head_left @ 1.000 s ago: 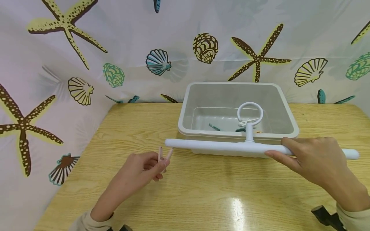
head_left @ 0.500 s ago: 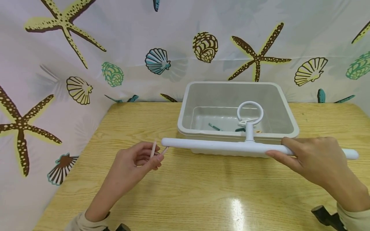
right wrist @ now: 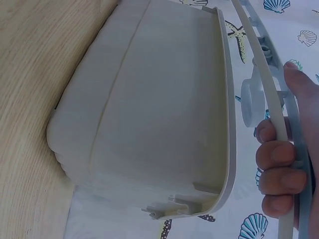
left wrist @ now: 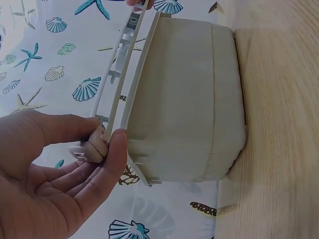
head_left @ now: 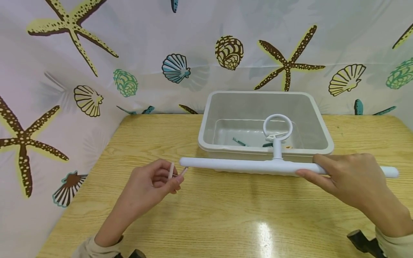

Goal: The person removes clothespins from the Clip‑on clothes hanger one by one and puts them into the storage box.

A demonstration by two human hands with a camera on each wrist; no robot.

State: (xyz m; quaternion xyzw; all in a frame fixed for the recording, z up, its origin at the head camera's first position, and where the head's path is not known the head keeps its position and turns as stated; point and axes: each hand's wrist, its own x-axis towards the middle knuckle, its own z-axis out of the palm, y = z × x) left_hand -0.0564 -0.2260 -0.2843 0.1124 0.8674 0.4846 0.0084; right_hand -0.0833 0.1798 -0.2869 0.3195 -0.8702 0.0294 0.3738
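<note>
A white trouser hanger with a round ring hook lies level in front of the bin, off the table. My right hand grips its bar near the right end; in the right wrist view, fingers wrap round the hanger's two rails. At the left end, my left hand pinches a small pale pink clip, whose two prongs stand apart. In the left wrist view, thumb and finger hold this clip against the hanger's end; the exact contact is partly hidden.
A pale grey bin stands on the wooden table behind the hanger. Inside lie a small green item and other little things, partly covered by the hanger. A curtain with shells and starfish hangs behind.
My left hand has shifted left and slightly up, with the clip now close around the hanger's end. The hanger's left end moved slightly left. My right hand stays nearly still.
</note>
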